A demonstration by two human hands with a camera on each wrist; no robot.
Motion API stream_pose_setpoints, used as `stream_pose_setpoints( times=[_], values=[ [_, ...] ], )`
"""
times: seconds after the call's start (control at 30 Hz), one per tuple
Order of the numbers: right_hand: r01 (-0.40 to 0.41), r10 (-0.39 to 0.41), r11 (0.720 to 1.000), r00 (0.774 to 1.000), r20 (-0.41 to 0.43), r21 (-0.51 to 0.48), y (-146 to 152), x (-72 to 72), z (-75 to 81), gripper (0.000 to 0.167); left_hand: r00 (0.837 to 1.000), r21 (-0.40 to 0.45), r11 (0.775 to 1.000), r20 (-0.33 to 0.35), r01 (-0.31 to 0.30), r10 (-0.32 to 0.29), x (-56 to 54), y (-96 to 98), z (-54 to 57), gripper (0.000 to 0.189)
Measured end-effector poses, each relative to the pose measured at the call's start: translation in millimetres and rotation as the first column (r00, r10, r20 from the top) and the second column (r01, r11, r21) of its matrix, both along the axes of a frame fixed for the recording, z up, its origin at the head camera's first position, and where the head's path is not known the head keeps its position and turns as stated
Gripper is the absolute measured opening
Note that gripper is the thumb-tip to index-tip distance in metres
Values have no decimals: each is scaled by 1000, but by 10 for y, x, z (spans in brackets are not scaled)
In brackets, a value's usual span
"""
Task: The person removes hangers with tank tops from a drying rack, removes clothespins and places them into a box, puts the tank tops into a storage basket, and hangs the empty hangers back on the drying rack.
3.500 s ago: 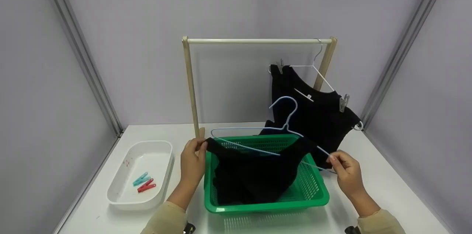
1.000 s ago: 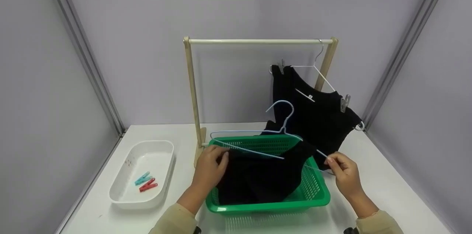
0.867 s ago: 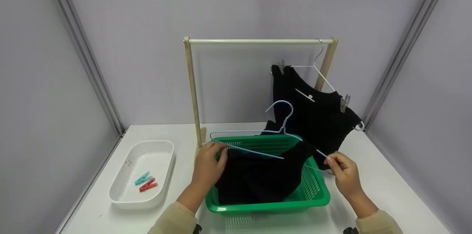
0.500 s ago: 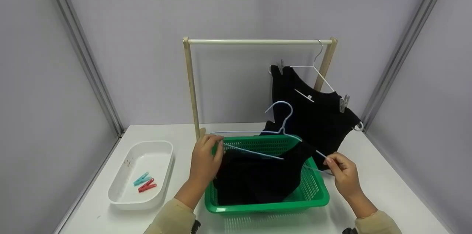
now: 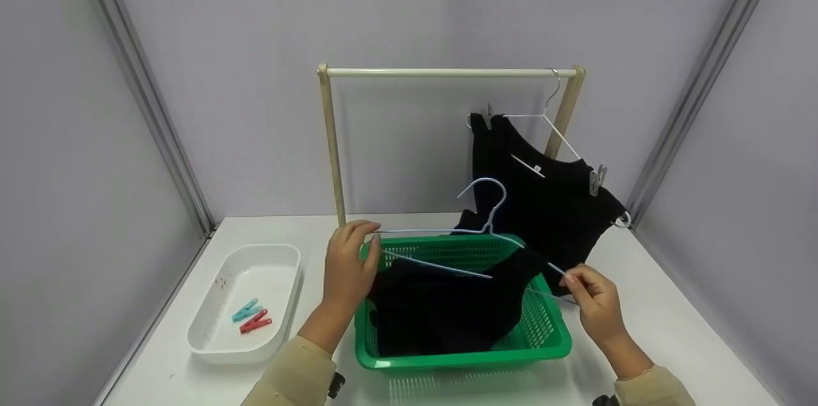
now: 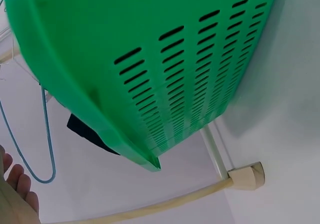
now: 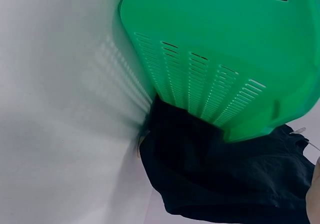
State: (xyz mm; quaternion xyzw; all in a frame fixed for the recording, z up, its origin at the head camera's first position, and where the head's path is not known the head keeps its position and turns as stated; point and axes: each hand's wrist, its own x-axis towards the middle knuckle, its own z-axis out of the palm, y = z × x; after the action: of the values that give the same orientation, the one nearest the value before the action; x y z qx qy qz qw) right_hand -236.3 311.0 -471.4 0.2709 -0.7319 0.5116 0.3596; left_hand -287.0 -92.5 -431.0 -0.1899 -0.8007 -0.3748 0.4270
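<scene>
A light blue clothes hanger is held over the green basket. My right hand pinches its right arm between thumb and fingers. A black garment has one shoulder strap over that arm; the rest sags into the basket. My left hand is at the hanger's left end, fingers extended and thumb apart; it hides that end in the head view. In the left wrist view the hanger's looped end shows beside the fingers, with no garment on it. Whether they touch it is unclear.
Behind the basket stands a drying rack with a black top clipped on a white hanger. To the left, a white tray holds a blue clothespin and a red clothespin. Grey panels enclose the table.
My left hand has let go of the garment's left strap, moved inward, then up and left to the hanger's left end. The left shoulder has sagged. My right hand keeps its hold, slightly lower.
</scene>
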Motion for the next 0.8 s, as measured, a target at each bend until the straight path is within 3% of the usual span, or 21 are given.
stream_pose_setpoints(
  times=[0.33, 0.8],
  values=[
    [-12, 12, 1000, 1000, 13, 5, 0, 3, 0, 24, 999, -47, 999, 27, 27, -26, -56, 23, -76, 26],
    [-41, 41, 999, 999, -3, -18, -34, -16, 6, 25, 994, -50, 997, 98, 60, -55, -53, 102, -169, 15]
  ],
)
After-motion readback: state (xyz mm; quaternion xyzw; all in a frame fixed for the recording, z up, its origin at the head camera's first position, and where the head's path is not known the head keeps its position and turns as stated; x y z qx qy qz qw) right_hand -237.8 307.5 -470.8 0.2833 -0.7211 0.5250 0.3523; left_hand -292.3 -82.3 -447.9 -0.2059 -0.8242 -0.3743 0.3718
